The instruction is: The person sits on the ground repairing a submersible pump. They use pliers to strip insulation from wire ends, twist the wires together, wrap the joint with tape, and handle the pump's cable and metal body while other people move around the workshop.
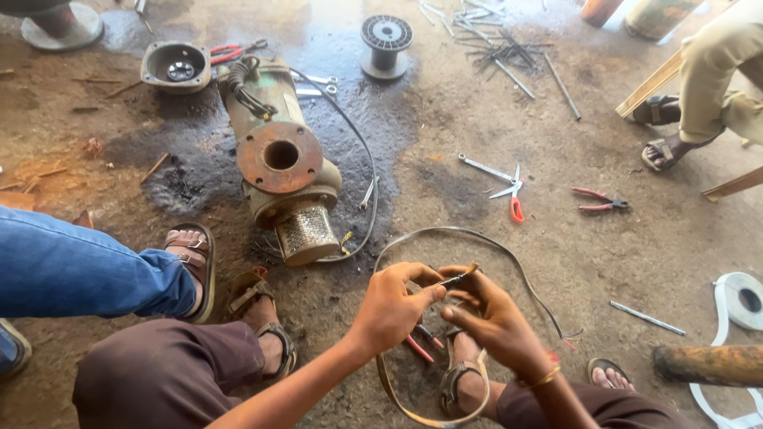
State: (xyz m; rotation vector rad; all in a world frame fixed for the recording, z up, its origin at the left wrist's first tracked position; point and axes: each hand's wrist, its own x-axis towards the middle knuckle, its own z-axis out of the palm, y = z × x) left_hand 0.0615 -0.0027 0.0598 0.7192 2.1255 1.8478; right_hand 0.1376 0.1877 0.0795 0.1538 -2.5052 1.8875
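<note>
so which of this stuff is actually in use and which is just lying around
In use:
left hand
right hand
flat cable
pliers under the hands

Lying about:
pump
scissors
red pliers
empty spool
tape roll

The left hand (391, 306) and right hand (491, 314) cover the stretch of flat cable (445, 235) pinched between them, and what exactly the fingers (433, 294) grip there is too small to tell. A red-handled tool (419, 347) under the hands shows only its handles; its head is hidden. The cable's lower loop meets the bottom edge. The person's own knees are cut off at the bottom edge. A blue-trousered leg (71, 270) runs off the left edge, and a seated person in khaki trousers (719, 63) is cut by the top right corner. The round base (62, 24) at top left, two containers (636, 12) at the top and the white tape roll (743, 300) at right are all cropped.
</note>
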